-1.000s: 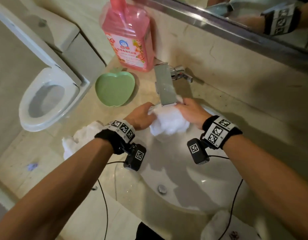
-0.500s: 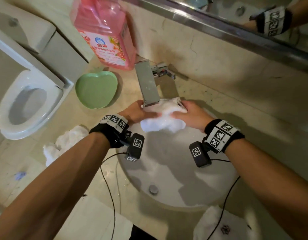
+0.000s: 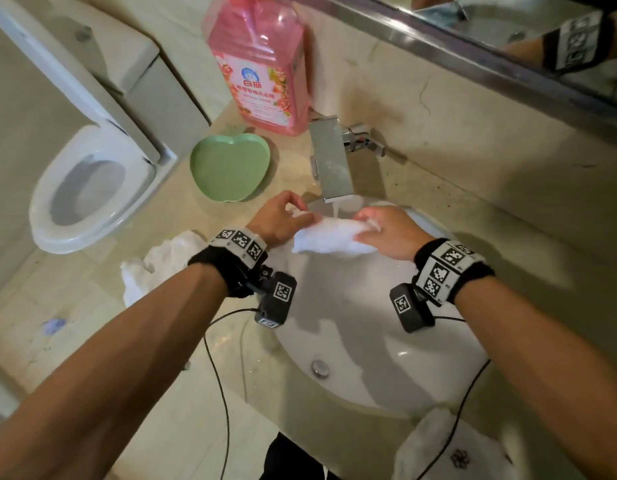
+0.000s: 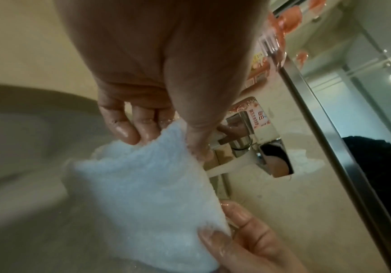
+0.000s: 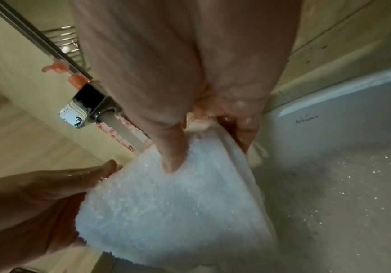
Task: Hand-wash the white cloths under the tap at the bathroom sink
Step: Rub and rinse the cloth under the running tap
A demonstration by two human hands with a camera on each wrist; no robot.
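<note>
A wet white cloth (image 3: 329,237) is stretched between both hands just under the chrome tap (image 3: 331,164), over the white sink (image 3: 369,341). Water runs from the spout onto the cloth. My left hand (image 3: 283,220) pinches the cloth's left end between thumb and fingers (image 4: 124,133). My right hand (image 3: 383,230) grips the right end, thumb on top (image 5: 173,157). In the wrist views the cloth (image 4: 147,194) (image 5: 171,212) hangs down below the fingers. A second white cloth (image 3: 161,265) lies crumpled on the counter left of the sink. A third (image 3: 449,448) lies on the counter's near edge.
A pink detergent bottle (image 3: 262,67) stands behind a green apple-shaped dish (image 3: 227,168), left of the tap. A toilet (image 3: 88,188) with raised lid is at far left. The mirror's metal frame (image 3: 473,53) runs above the backsplash. Camera cables hang from both wrists.
The bunched cloth has been pulled out into a flat strip between the hands, which moved apart. The head view has shifted back toward the right.
</note>
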